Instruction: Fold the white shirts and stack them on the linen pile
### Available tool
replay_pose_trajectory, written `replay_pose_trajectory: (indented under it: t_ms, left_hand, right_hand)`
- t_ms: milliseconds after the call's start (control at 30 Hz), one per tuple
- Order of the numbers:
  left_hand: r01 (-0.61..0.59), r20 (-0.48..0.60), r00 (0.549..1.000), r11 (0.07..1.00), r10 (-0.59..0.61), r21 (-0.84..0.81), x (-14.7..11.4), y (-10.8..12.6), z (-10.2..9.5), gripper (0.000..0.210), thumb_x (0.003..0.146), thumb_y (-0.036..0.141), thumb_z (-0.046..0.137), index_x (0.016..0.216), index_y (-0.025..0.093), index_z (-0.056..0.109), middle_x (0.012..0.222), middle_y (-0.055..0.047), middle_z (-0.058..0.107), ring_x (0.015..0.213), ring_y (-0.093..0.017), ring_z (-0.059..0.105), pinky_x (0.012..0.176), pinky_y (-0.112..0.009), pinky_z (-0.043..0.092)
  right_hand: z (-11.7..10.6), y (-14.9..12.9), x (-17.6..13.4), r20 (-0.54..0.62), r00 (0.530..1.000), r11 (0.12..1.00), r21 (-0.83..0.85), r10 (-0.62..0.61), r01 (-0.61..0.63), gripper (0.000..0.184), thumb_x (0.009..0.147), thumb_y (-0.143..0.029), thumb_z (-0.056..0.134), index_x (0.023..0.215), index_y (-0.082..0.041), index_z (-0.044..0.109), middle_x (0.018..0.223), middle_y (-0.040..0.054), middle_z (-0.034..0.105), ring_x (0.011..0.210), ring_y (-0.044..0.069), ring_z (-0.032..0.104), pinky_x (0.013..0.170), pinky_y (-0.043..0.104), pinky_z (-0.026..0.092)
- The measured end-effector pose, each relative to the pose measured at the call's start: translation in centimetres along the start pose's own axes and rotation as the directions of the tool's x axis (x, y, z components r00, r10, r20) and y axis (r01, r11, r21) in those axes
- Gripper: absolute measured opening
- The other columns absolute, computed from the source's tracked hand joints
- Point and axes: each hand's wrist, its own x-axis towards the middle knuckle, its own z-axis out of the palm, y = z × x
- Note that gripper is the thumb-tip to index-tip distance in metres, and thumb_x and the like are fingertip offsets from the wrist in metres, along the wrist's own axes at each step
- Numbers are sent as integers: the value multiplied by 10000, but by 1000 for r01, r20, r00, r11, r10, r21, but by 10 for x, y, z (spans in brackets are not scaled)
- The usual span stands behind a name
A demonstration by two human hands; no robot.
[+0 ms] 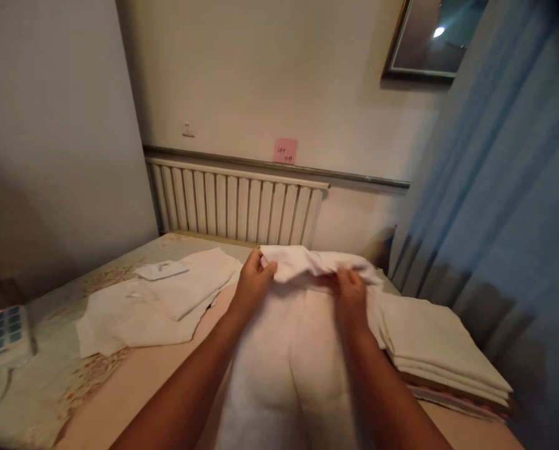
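Note:
A white cloth garment [291,337] is stretched between my two hands and hangs down toward me, with a seam or split running down its middle. My left hand [255,275] pinches its upper left edge between thumb and fingers. At the upper right, my right hand [351,290] grips the same edge, slightly blurred. The top of the cloth is bunched and folded over between the hands. Loose white cloth pieces [167,300] lie spread on the table, left of my left hand. To the right of my right hand sits a stack of folded white cloth [429,331].
A floral-patterned cover [49,387] and a pinkish sheet [167,394] lie over the work surface. At the left edge is a white device with blue panels [2,334]. A radiator [237,203] stands behind; a blue curtain [489,206] hangs at right.

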Motion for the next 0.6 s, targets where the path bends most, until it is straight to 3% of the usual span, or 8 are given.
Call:
replay_pose_trajectory:
  t_ms: [33,100,133,200,267,367,433,600]
  left_hand:
    - [46,54,997,996,-50,78,20,-22,4,385,840,340,547,1169,142,522,1058,-66,642,948,-173,600,833,-282,462]
    - [275,-20,956,872,-292,405,42,-73,4,462,896,350,450,1306,143,403,1284,-130,551,1119,-184,555,922,-290,418]
    - [343,-62,932,811,-358,474,43,-99,-1,495,894,337,447,1321,95,379,1354,-190,485,1212,-223,498,974,-319,380]
    - [426,-111,889,714,-443,556,24,-143,-20,492,863,292,476,1269,22,415,1353,-261,459,1290,-296,422,1029,-379,320]
    - [465,-124,851,624,-510,628,-11,-172,-43,399,815,248,509,1156,41,506,1247,-241,551,1255,-320,456,1009,-397,331]
    - [456,-92,814,532,-574,713,-68,-191,-71,155,779,195,496,857,106,595,971,-173,662,1054,-301,586,899,-368,388]
    - [430,-71,804,495,-590,755,-98,-195,-82,144,803,202,451,744,147,570,867,-130,667,928,-262,610,828,-340,398]
    - [386,-1,778,477,-628,790,-147,-201,-92,215,845,301,415,695,193,526,741,-24,641,767,-182,600,705,-267,392]
  right_hand:
    - [16,13,16,60,998,998,56,1,-4,403,886,-479,463,907,-121,647,819,55,663,783,186,596,750,332,491]
    - [33,46,29,216,976,993,108,16,-40,393,812,-466,534,976,-130,654,899,71,692,853,196,601,808,336,481]
    - [34,65,25,234,971,996,53,56,-70,408,793,-458,538,1020,-140,655,958,82,697,896,205,604,824,335,478]
    - [21,105,2,232,959,983,-118,166,-142,437,783,-434,504,1068,-138,652,1003,107,698,935,222,618,835,337,477]
    - [-5,144,-31,224,948,948,-275,226,-162,439,762,-413,484,1059,-143,663,1037,124,695,970,236,628,855,335,470]
    - [-51,188,-81,188,937,873,-452,294,-183,423,744,-393,423,975,-148,678,987,131,709,919,256,655,816,344,479]
    - [-79,203,-109,149,927,811,-545,344,-213,410,752,-389,411,974,-160,669,940,124,715,861,256,667,751,328,484]
    - [-119,202,-148,96,903,684,-688,418,-243,317,798,-381,390,835,-219,660,814,79,718,751,237,662,665,293,456]
